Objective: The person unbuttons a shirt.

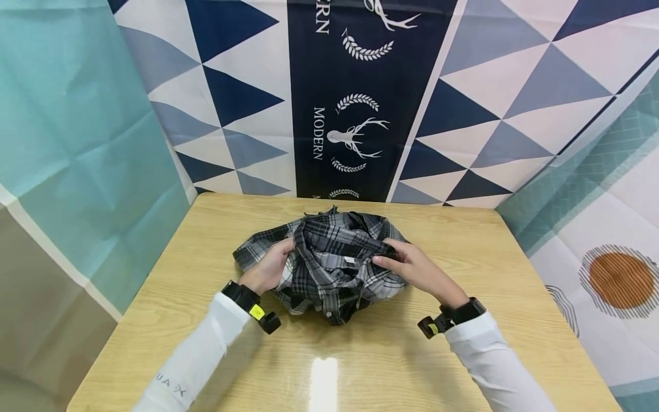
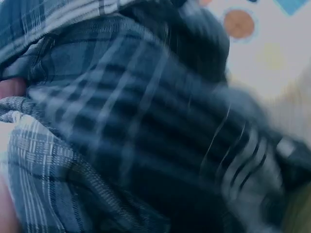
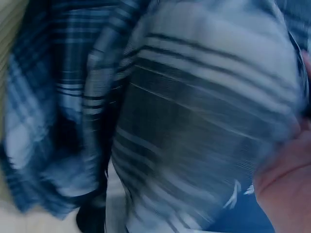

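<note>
A crumpled plaid shirt [image 1: 334,283] in black, grey and white lies bunched on the wooden table. Its collar band faces up, with a small white label inside. My left hand [image 1: 270,266] grips the cloth at the left side; some of its fingers are hidden in the folds. On the other side my right hand [image 1: 414,266] pinches the collar edge between thumb and fingers. Blurred plaid cloth [image 2: 141,111] fills most of the left wrist view. In the right wrist view, part of the right hand [image 3: 286,179] shows beside the shirt [image 3: 194,107].
The light wooden table [image 1: 170,320] reaches back to a patterned curtain [image 1: 247,103] with triangles and deer prints. A teal and beige cloth [image 1: 77,114] hangs on the left, and a white cloth with an orange circle [image 1: 620,280] on the right.
</note>
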### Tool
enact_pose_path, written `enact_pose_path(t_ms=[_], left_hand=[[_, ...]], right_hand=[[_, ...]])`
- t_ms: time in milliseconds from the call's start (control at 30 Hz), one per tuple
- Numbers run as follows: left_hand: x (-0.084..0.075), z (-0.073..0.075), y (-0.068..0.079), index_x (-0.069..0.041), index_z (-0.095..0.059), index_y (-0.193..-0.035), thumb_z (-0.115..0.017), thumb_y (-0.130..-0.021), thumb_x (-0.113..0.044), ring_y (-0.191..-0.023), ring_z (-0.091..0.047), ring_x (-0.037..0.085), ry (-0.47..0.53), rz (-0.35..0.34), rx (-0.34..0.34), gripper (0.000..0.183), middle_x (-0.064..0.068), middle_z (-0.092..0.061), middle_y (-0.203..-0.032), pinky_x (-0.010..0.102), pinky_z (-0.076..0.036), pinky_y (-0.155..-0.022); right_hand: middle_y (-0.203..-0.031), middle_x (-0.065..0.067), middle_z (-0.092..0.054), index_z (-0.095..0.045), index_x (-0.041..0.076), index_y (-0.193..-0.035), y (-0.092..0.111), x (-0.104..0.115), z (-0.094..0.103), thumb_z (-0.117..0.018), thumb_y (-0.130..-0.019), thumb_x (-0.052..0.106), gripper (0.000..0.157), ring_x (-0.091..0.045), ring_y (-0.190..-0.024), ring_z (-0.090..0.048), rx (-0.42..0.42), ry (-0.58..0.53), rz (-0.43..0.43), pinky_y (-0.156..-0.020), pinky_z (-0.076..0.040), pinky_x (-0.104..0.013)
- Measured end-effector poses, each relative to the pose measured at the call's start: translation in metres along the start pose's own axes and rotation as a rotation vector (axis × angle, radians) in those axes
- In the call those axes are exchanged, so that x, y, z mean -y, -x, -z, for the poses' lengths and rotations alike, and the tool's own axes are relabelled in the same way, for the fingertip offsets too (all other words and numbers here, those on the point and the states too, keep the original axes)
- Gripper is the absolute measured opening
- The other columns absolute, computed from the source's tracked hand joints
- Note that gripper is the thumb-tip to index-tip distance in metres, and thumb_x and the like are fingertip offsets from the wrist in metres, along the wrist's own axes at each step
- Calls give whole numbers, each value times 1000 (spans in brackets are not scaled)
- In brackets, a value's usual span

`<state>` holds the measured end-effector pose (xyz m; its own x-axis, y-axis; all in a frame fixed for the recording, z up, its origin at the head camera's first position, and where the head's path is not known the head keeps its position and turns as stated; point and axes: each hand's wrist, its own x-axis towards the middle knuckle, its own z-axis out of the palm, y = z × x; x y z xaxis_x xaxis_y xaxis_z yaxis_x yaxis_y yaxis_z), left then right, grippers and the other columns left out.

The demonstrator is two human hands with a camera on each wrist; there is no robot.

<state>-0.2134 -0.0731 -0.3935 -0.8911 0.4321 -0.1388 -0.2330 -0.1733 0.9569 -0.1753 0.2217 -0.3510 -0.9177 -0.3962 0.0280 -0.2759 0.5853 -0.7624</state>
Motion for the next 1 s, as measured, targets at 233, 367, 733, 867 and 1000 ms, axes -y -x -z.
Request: enact_pose_path(t_ms=[233, 367, 733, 867, 1000], left_hand=[[-9, 17, 31, -7, -48, -95, -28, -95, -23, -143, -3, 36, -179, -64, 12, 26, 27, -18, -149, 49, 4, -115], [-17, 17, 54, 6, -22, -141, -26, -99, -35, -142, -3, 40, -318, -40, 97, 58, 26, -6, -153, 52, 0, -114], [-13, -6, 60, -15, -48, -134, -50, -96, -35, -132, -39, 20, -318, -195, -100, 44, 4, -47, -140, 44, -29, -110], [-8, -6, 60, -16, -45, -137, -49, -96, -35, -131, -39, 20, -191, -181, -186, 44, 3, -45, -141, 43, -29, -110], [-3, 1, 62, -16, -48, -134, -47, -96, -40, -117, -51, 15, -263, -135, -113, 45, 6, -53, -131, 39, -37, -103]], right_hand=[[-75, 0, -48, -50, 12, -97, 17, 36, 3, -48, -98, 29, 17, -11, -70, -48, -112, 32, 57, -66, -41, -24], [-90, -4, -52, -51, 8, -103, 30, 56, 3, -45, -99, 29, 23, -16, -83, -49, -111, 31, 18, -72, -41, -24], [-79, -6, -49, -34, -7, -129, 43, 59, -1, -56, -94, 23, 51, -3, -65, -48, 92, -187, -48, -56, -44, -24], [-79, -3, -53, -48, -1, -121, 42, 43, -9, -64, -88, 25, 45, 1, -64, -47, 157, -41, 49, -57, -45, -21], [-74, 6, -51, -54, 12, -91, 41, 26, -10, -61, -90, 16, 8, 0, -59, -42, 82, 47, 143, -52, -39, -21]])
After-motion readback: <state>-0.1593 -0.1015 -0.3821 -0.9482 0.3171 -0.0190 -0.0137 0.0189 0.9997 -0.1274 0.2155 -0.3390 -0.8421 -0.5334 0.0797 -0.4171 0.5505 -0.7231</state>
